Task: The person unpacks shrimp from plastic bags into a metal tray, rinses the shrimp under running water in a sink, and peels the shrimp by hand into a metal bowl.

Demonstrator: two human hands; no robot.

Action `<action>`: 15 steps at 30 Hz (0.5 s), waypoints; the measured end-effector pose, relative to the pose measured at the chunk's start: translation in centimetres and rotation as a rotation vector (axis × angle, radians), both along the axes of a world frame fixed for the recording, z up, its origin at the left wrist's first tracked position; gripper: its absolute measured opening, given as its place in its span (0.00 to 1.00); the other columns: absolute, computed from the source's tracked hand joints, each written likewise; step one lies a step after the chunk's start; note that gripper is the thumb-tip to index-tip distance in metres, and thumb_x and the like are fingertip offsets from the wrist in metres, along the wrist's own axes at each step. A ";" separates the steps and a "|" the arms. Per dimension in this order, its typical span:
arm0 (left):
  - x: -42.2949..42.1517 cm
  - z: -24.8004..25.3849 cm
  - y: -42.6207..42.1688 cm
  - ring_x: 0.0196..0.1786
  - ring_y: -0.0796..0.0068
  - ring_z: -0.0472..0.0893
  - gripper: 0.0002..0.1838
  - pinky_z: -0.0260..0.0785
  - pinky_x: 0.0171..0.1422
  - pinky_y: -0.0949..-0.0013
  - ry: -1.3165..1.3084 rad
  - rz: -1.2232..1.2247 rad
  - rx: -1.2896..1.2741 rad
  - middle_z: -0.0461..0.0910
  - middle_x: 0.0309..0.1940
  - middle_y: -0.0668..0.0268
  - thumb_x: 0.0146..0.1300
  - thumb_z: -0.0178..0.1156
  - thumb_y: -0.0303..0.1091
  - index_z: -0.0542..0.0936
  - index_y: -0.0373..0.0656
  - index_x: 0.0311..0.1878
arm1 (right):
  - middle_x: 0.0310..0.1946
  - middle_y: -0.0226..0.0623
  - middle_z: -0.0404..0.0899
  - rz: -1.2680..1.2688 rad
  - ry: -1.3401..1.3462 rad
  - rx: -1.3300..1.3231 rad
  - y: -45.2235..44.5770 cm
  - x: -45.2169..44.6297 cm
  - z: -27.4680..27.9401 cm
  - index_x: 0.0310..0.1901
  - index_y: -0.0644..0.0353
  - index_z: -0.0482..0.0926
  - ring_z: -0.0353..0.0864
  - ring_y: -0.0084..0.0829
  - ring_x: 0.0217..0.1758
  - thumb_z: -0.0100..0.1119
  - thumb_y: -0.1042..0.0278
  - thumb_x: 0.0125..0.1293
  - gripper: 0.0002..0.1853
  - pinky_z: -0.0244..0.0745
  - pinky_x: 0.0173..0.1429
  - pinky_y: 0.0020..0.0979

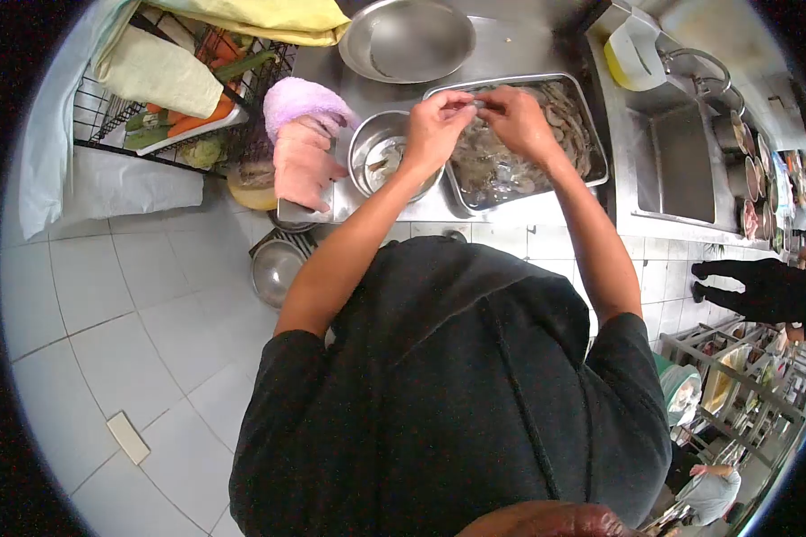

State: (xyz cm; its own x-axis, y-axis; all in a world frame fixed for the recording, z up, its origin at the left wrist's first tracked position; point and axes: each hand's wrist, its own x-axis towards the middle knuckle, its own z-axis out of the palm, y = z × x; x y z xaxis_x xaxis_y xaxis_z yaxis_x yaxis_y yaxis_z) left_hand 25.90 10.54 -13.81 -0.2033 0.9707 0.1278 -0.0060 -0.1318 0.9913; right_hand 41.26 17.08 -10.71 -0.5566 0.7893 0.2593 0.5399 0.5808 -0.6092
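Observation:
A rectangular metal tray [602, 152] full of grey raw shrimp [493, 166] lies on the steel counter. Over its upper left part, my left hand [439, 125] and my right hand [515, 121] meet at the fingertips. Both are closed in a pinch on a small greyish piece, which looks like a shrimp but is mostly hidden by the fingers. Left of the tray is a round metal bowl [358, 161] with a few shrimp pieces inside, partly covered by my left wrist.
A large metal bowl [407, 40] stands behind. Pink cloths [304, 157] hang at the counter's left edge, beside a wire rack [90, 116] with vegetables. To the right is a sink [676, 161]. Two other people [757, 288] are farther right.

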 end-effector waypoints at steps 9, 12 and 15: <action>-7.4 -2.1 -7.3 0.33 0.82 0.78 0.09 0.70 0.38 0.78 -0.039 0.253 -0.147 0.82 0.34 0.65 0.61 0.64 0.26 0.82 0.32 0.43 | 0.33 0.43 0.81 0.122 0.045 0.022 -5.1 -10.0 -5.4 0.39 0.60 0.84 0.78 0.46 0.40 0.62 0.71 0.53 0.10 0.72 0.49 0.40; -9.2 -3.4 -8.6 0.27 0.84 0.74 0.09 0.64 0.31 0.80 -0.149 0.261 -0.222 0.81 0.28 0.68 0.60 0.65 0.29 0.83 0.34 0.41 | 0.34 0.39 0.81 0.161 0.103 -0.039 -6.3 -11.5 -6.6 0.38 0.56 0.85 0.77 0.44 0.42 0.59 0.70 0.52 0.11 0.70 0.48 0.42; -10.3 -2.9 -9.6 0.30 0.81 0.75 0.11 0.66 0.32 0.77 -0.266 0.199 -0.344 0.81 0.33 0.65 0.61 0.64 0.27 0.81 0.31 0.43 | 0.36 0.33 0.81 0.179 0.061 -0.093 -6.7 -12.3 -7.3 0.37 0.48 0.86 0.75 0.41 0.46 0.56 0.67 0.53 0.11 0.66 0.48 0.44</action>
